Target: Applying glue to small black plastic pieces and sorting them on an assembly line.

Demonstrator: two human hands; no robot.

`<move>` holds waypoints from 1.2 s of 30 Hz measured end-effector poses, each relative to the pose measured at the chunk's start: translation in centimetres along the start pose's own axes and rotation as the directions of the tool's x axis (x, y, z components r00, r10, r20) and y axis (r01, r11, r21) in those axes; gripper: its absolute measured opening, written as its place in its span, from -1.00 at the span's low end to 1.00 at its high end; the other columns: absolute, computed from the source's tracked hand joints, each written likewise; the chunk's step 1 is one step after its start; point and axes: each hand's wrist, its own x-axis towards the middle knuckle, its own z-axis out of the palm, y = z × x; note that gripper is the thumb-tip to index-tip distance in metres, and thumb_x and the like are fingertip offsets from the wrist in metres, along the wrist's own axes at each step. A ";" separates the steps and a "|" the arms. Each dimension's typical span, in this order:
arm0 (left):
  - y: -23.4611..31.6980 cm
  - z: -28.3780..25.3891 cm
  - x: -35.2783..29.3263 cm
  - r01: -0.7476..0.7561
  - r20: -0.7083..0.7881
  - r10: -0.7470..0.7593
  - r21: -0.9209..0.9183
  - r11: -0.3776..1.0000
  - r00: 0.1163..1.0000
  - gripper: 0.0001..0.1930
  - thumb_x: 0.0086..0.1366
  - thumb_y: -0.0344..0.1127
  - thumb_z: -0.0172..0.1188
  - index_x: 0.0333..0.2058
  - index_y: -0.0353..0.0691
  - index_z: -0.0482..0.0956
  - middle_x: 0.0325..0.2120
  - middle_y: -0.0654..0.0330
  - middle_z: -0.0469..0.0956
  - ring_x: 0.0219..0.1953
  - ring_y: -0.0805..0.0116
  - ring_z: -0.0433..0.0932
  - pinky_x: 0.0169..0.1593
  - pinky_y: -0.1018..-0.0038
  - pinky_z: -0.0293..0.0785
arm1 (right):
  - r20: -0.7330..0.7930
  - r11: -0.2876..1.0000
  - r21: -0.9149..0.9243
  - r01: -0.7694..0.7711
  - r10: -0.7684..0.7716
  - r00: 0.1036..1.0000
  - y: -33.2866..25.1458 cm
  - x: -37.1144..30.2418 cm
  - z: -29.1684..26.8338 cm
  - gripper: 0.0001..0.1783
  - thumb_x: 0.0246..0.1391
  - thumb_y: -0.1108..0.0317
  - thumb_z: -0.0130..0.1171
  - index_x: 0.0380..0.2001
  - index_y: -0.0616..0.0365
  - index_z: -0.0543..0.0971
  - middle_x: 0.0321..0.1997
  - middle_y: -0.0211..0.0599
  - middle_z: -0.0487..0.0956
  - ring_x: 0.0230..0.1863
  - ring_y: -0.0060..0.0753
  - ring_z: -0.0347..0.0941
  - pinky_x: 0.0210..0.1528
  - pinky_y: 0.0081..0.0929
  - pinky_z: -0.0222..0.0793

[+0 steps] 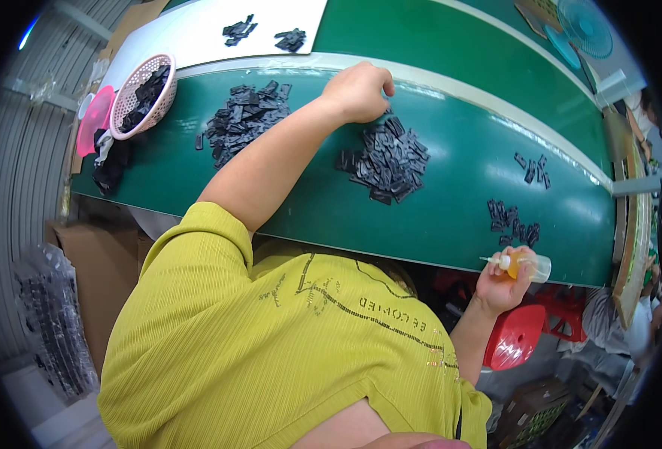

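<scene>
My left arm reaches out over the green table (308,202), and my left hand (359,91) is closed just beyond a heap of small flat black pieces (391,161). A bit of blue shows by its fingertips, but what they pinch is hidden. Near the table's front edge at the right, my right hand (499,292) grips a clear squeeze bottle (541,269) with orange liquid inside. The bottle lies tilted sideways in the hand, its thin nozzle pointing left. Close beyond it lie a loose cluster of black pieces (512,221) and a smaller scatter (532,172).
Another black heap (245,123) lies left of centre. At the far left stands a pink basket (168,101) holding black pieces, beside a bright pink dish (95,123). Two small piles sit on a white board (196,37). Under the table's right side is a red stool (514,337).
</scene>
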 end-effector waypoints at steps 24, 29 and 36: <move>0.3 2.4 4.1 -0.016 -0.026 0.010 -0.249 0.968 1.000 -0.83 -0.05 -0.43 0.15 -0.41 -0.31 0.58 -0.30 -0.07 0.51 -0.19 -0.06 0.51 -0.13 0.19 0.46 | 0.133 0.984 -0.170 0.048 -0.026 0.991 4.3 7.6 9.1 -0.70 0.09 0.34 0.05 -0.13 0.27 0.36 -0.21 -0.23 0.38 -0.39 -0.47 0.34 -0.62 -0.63 0.32; 1.0 0.7 3.5 0.005 -0.042 -0.014 -0.191 0.982 0.999 -0.65 -0.04 -0.14 0.36 -0.42 -0.34 0.57 -0.32 -0.05 0.53 -0.22 0.01 0.54 -0.15 0.22 0.48 | 0.137 0.987 -0.157 -0.018 0.040 0.990 6.1 8.4 9.0 -0.69 0.09 0.36 0.04 -0.12 0.27 0.35 -0.16 -0.24 0.35 -0.31 -0.43 0.36 -0.60 -0.62 0.36; 0.5 0.9 3.9 -0.007 0.092 0.018 -0.120 0.993 0.996 -0.69 -0.02 -0.18 0.34 -0.42 -0.30 0.56 -0.40 -0.02 0.55 -0.26 -0.02 0.54 -0.18 0.17 0.47 | 0.012 0.987 -0.092 -0.130 0.132 0.991 6.2 9.0 8.8 -0.68 0.18 0.23 -0.01 -0.15 0.28 0.33 -0.33 -0.20 0.40 -0.58 -0.54 0.25 -0.61 -0.63 0.24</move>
